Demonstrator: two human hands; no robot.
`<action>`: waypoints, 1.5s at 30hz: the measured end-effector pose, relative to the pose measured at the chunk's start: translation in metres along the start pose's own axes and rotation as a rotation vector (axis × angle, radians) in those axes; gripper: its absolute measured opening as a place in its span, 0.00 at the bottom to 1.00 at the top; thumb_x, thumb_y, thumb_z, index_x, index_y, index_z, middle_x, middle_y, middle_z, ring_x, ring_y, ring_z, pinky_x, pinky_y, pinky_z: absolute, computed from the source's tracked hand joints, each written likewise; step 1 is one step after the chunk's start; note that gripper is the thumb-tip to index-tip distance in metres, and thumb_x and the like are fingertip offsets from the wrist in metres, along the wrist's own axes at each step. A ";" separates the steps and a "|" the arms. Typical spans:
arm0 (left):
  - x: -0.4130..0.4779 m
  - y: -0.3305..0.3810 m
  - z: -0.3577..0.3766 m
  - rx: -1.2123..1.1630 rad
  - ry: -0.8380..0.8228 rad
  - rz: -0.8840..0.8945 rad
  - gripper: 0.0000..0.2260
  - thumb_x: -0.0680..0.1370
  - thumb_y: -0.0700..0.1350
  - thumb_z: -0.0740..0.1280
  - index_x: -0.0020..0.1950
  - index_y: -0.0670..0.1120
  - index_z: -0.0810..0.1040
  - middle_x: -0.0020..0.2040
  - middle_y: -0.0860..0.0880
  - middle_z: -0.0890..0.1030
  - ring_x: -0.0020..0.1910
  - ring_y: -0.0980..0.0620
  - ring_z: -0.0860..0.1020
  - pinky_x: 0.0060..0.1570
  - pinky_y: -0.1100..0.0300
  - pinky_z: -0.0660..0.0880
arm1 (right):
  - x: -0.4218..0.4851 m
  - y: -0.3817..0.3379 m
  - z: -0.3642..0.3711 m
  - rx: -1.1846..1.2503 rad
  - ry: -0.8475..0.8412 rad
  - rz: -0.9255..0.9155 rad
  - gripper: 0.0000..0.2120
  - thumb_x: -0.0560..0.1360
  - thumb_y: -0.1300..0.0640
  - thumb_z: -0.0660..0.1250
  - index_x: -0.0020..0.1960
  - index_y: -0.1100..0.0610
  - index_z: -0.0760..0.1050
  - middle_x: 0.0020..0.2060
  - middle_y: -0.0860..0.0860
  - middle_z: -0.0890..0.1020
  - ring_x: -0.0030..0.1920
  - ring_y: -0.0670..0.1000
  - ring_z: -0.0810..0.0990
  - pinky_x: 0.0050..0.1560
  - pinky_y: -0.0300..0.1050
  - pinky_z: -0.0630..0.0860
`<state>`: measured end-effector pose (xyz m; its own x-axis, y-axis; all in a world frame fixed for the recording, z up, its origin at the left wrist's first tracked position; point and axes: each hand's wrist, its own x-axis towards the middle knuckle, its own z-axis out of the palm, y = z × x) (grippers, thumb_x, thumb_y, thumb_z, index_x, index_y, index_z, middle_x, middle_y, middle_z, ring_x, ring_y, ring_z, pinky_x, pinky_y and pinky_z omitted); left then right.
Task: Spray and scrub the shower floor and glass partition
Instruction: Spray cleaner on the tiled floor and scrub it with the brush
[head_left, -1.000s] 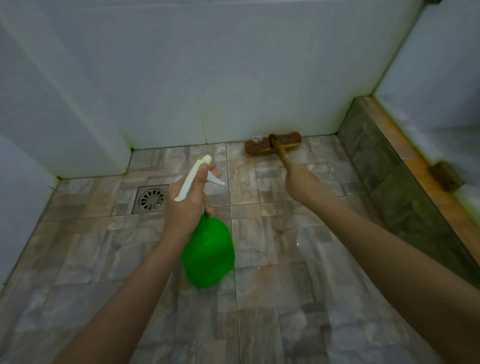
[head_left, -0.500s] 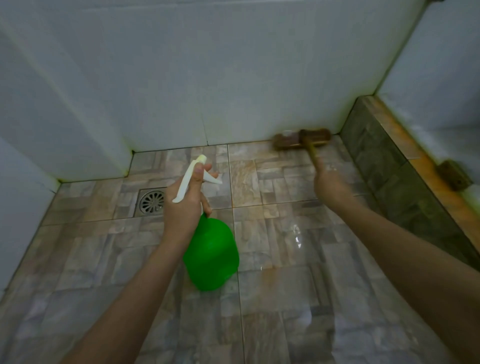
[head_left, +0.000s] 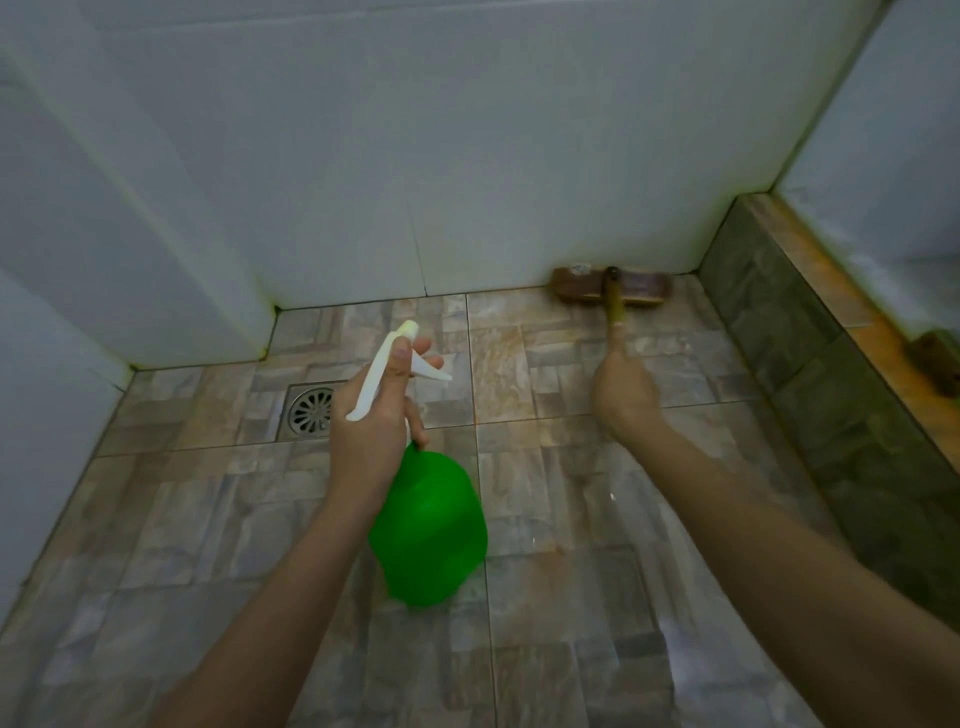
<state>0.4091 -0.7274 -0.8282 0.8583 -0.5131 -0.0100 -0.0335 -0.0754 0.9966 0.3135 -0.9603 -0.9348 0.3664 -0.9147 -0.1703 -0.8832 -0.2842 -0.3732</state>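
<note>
In the left hand (head_left: 374, 421), a green spray bottle (head_left: 428, 525), held by the neck under its white trigger head (head_left: 384, 371). Fingers curled round the neck, thumb laid along the top of the head, two fingertips showing at the trigger. Held tilted above the shower floor (head_left: 208, 519), green body toward the camera, nozzle pointed away and a little to the right. Just behind this hand, set into the floor, a round metal drain (head_left: 310, 410) in a square frame.

In the right hand (head_left: 626, 395), closed firmly round the near end of a wooden handle (head_left: 615, 312), a brown scrub brush (head_left: 610, 285). Brush head down on the floor, right against the foot of the white tiled wall (head_left: 467, 156), near the far right corner. Right arm reached well forward.

Along the right side, a low kerb (head_left: 779, 322) faced with dark stone tiles and topped with an orange-brown strip. On that top, a small brown fitting (head_left: 935, 358), too blurred to name. Above the kerb, a pale panel (head_left: 883, 156); glass or tile, cannot tell. Wet shine on the floor tiles between the two arms, and a rusty tint just right of the bottle.
</note>
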 end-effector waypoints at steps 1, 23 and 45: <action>0.001 0.001 0.001 -0.006 0.002 0.000 0.12 0.77 0.61 0.60 0.51 0.62 0.82 0.47 0.57 0.87 0.23 0.54 0.71 0.28 0.60 0.74 | -0.001 -0.013 0.005 -0.013 -0.029 -0.079 0.28 0.80 0.64 0.52 0.78 0.53 0.50 0.49 0.60 0.80 0.46 0.60 0.79 0.44 0.50 0.73; -0.002 -0.004 -0.013 0.033 0.059 -0.010 0.10 0.83 0.55 0.60 0.50 0.61 0.81 0.46 0.60 0.86 0.21 0.54 0.71 0.26 0.62 0.73 | -0.056 -0.031 -0.091 -0.421 -0.409 -0.394 0.39 0.77 0.68 0.55 0.77 0.40 0.44 0.51 0.59 0.77 0.32 0.51 0.72 0.29 0.44 0.72; -0.013 -0.003 -0.005 0.005 -0.009 -0.005 0.10 0.83 0.53 0.60 0.50 0.61 0.81 0.45 0.61 0.86 0.22 0.54 0.71 0.26 0.63 0.73 | -0.011 -0.067 -0.082 -0.447 -0.264 -0.472 0.36 0.76 0.68 0.53 0.78 0.45 0.46 0.59 0.63 0.74 0.43 0.58 0.76 0.34 0.48 0.72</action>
<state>0.4008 -0.7159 -0.8310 0.8538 -0.5203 -0.0156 -0.0319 -0.0822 0.9961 0.3448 -0.9550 -0.8331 0.7495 -0.5801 -0.3190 -0.6270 -0.7766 -0.0608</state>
